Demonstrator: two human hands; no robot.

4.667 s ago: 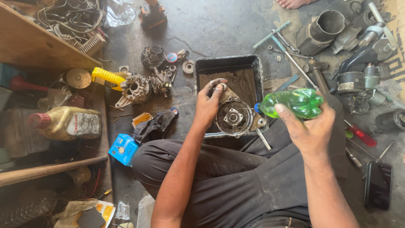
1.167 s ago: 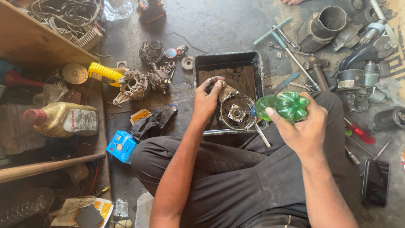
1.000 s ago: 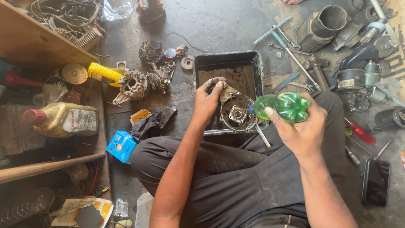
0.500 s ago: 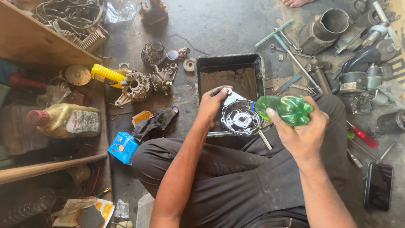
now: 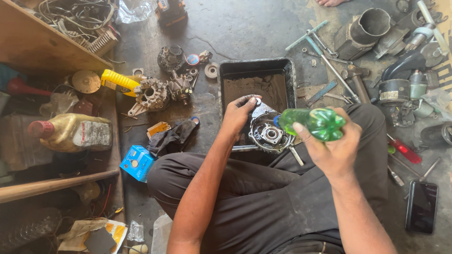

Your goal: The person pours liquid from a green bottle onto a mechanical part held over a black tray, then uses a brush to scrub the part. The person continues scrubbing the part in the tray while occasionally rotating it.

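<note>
Grimy concrete floor (image 5: 254, 33) of a workshop, seen from above by a seated person in dark trousers, strewn with tools and engine parts. Straight ahead sits a black rectangular tray (image 5: 226, 84) holding brownish sludge; its near edge is hidden behind the hands. The left hand (image 5: 239, 117) grips a round metal housing (image 5: 270, 134) by its upper rim, fingers curled over the edge, so that part of the rim is covered and whether the housing rests on the tray or is lifted off it cannot be told. The right hand (image 5: 336, 146) is wrapped firmly around a green plastic bottle (image 5: 313, 123), held tipped sideways with its neck end pointing left over the housing; the bottle's mouth is too blurred to make out, and its base is covered by the palm. To the left lie an alternator part (image 5: 151, 94), a yellow handle (image 5: 120, 81), a black rag (image 5: 172, 138) and a small blue box (image 5: 136, 162). A yellowish oil jug (image 5: 73, 132) lies beside a wooden board (image 5: 42, 42) that is cut off at the frame's edge. At the right, a dark phone (image 5: 421, 207) lies face up, and a metal cylinder (image 5: 365, 30) sits among parts too jumbled to identify.
</note>
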